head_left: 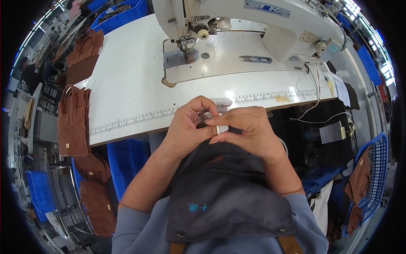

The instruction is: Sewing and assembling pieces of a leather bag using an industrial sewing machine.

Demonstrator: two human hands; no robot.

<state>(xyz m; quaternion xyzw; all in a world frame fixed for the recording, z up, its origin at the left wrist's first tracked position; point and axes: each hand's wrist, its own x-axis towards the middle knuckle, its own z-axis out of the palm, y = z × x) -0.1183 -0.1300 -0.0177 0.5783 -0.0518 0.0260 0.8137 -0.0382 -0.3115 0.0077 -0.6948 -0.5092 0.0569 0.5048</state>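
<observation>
My left hand (188, 129) is above the apron near the table's front edge, with bent fingers apart and white coverings (221, 102) on some of them. My right hand (249, 129) pinches a small white finger sleeve (223, 128) at the tip of my left thumb; the fingertips partly overlap, so some detail is hidden. Beyond both hands stands a white sewing machine (279, 38), with thread snips (256, 59) lying on its bed.
Brown fabric bags (74, 118) are piled on the table's (127, 84) left, with more below. Blue bins (127, 165) sit underneath. A blue basket (376, 178) with brown pieces is at right. Loose cables (317, 97) hang over the front edge. People (29, 72) are in the left background.
</observation>
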